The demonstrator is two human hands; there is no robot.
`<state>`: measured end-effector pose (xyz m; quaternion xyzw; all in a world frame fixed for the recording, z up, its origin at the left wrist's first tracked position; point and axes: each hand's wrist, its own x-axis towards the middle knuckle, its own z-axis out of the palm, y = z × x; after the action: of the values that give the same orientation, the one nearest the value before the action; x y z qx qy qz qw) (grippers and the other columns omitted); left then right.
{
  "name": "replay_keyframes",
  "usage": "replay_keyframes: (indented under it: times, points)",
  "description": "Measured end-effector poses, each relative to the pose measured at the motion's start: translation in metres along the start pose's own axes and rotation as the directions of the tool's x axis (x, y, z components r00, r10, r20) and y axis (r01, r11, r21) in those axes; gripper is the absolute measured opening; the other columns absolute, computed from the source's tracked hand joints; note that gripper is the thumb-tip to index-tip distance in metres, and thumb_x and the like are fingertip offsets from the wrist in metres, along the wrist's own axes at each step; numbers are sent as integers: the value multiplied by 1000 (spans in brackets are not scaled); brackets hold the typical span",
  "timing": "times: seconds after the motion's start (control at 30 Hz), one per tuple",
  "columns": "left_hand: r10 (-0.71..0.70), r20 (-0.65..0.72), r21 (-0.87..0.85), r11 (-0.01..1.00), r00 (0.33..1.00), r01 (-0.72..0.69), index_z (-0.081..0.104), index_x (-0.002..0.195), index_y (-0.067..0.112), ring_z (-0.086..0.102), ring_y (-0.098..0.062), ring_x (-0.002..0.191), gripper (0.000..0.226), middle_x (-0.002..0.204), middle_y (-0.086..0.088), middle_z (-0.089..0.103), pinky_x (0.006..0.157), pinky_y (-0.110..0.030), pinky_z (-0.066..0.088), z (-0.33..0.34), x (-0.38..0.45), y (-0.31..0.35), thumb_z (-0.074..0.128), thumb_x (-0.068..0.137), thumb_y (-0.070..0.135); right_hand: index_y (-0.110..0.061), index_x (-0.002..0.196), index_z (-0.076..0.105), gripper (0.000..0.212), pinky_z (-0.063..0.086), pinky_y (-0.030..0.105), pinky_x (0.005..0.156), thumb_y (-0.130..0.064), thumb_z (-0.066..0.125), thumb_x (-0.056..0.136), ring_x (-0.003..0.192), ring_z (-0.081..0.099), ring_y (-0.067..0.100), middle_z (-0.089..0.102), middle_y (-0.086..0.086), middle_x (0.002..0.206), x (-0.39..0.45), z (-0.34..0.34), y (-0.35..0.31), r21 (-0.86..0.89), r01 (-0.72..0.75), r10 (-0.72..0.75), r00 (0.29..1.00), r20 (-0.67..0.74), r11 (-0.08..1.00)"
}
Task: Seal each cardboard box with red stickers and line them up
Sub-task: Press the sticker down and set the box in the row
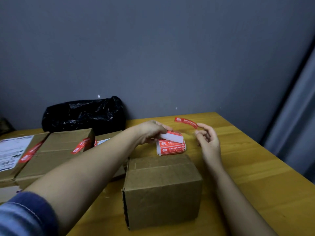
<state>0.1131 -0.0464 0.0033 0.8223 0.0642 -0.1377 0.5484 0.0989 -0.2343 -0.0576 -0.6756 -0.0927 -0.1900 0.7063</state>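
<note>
On the yellow wooden table [247, 167], a plain brown cardboard box [162, 189] stands nearest the viewer, its top flaps folded down and bare of any sticker. Just beyond it lies a stack of red-and-white sticker sheets [171, 147]. The left hand [151, 132] reaches across from the left, forearm stretched over the boxes at that side, blue denim sleeve [23, 213] pushed up near the elbow; its fingers and thumb pinch the curled white backing of the top sheet and lift it off the stack. The right hand [207, 137] is raised over the table to the right of the stack, palm turned inward, fingers loosely curled, with a long narrow red sticker strip [186, 122] held at its fingertips, the strip's free end arching out to the left above the tabletop. At the left, two flatter brown cardboard boxes [56, 150] sit side by side, each crossed by a red sticker, one also bearing a white shipping label [10, 152]. Behind them a crumpled black plastic bag [83, 114] rests against the grey wall [153, 48].
</note>
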Motion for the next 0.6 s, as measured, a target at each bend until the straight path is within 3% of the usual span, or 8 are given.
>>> replay_keyframes:
  times: [0.1,0.17,0.3,0.47,0.6]
  points:
    - [-5,58,60,998,998,2,66,90,22,51,-5,56,21,82,-1,62,38,-12,37,-1,-4,1,53,93,6,-24,138,40,61,46,11,76,-6,67,86,97,52,8,54,0,106,-2,5,15,-129,-3,16,995,100,992]
    - [-25,106,88,996,994,16,65,92,22,52,-3,50,18,83,-2,62,39,-11,41,-2,-6,1,55,92,7,-27,147,25,78,43,10,76,-12,70,85,105,50,10,51,1,116,-3,10,24,-203,-11,42,988,148,979]
    - [-102,196,43,995,975,95,62,109,21,64,-12,67,17,83,-3,65,69,-25,55,-3,-9,0,53,95,20,-26,152,12,95,46,15,71,-15,74,81,103,56,21,48,11,120,-2,17,37,-237,-48,86,985,151,970]
    - [-197,220,90,979,955,182,50,131,9,64,-22,83,45,90,-10,64,81,-35,53,-8,-12,0,54,93,34,-18,152,8,96,49,11,55,-3,71,82,78,60,8,46,10,121,-4,24,35,-201,-80,111,983,147,976]
    - [-196,144,168,971,970,171,60,108,15,64,-22,83,28,103,-8,63,80,-34,53,-13,-16,2,53,92,38,-21,152,11,93,47,9,51,5,67,83,75,59,4,45,8,123,0,24,36,-203,-99,125,985,118,974]
